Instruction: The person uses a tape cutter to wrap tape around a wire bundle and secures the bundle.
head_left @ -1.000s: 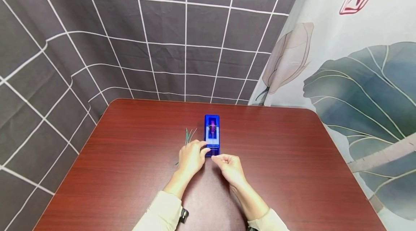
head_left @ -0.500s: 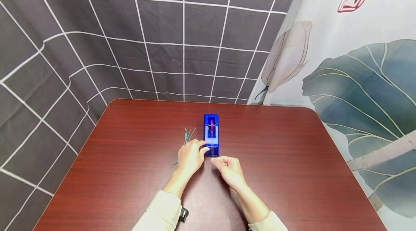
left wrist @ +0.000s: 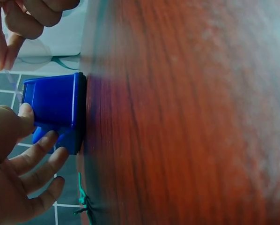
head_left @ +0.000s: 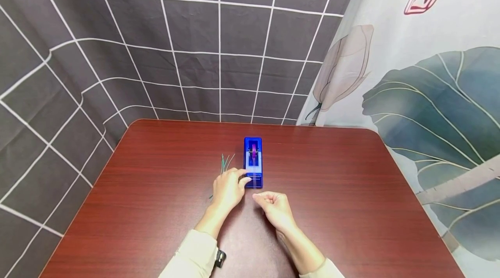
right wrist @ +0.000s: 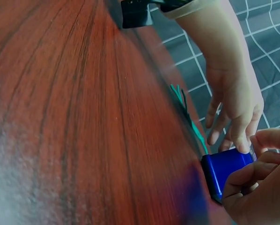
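A blue tape dispenser [head_left: 258, 163] stands upright on the table, a purple-looking roll of tape [head_left: 254, 152] in its well. My left hand [head_left: 228, 189] holds the dispenser's front left side; in the left wrist view its thumb [left wrist: 25, 115] presses the front top edge and the other fingers lie along the side. Just in front of the dispenser, my right hand [head_left: 277, 210] pinches the free end of the clear tape [left wrist: 11, 80] between thumb and index finger. A short stretch of tape runs from the dispenser's front edge to that pinch.
Thin green strands [head_left: 223, 163], like twist ties or wires, lie beside the left hand, partly hidden by it. The brown wooden table [head_left: 332, 173] ends at a grey grid curtain [head_left: 187, 65]; a white patterned curtain [head_left: 398, 65] hangs at the right.
My right hand has drawn back slightly from the dispenser toward me, the tape end still pinched, lengthening the pulled-out tape. The left hand keeps its hold on the dispenser.
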### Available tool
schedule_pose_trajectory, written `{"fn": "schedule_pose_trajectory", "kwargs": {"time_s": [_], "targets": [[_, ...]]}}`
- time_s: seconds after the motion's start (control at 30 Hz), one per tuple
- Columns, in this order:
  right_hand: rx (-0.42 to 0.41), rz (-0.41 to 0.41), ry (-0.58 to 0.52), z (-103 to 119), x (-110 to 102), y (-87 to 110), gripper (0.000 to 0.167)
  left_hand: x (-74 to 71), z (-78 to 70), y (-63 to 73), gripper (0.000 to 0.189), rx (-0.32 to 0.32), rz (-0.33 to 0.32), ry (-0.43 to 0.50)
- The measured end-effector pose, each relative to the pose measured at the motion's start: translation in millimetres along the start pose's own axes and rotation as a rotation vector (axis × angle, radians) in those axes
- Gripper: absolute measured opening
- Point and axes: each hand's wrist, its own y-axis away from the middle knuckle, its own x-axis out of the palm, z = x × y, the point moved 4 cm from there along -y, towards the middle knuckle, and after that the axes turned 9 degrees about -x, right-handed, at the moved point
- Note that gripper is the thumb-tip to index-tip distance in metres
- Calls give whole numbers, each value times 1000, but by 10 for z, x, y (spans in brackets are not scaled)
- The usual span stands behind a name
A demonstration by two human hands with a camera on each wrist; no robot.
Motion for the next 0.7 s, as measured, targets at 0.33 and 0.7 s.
{"fn": "schedule_pose_trajectory", "kwargs": {"time_s": [0.33,0.7], "targets": [[44,11,-11,-21,-2,76,21,12,3,-6,22,0,2,-8],[53,65,-60,14,-12,164,24,14,18,-5,24,-10,19,-1]]}}
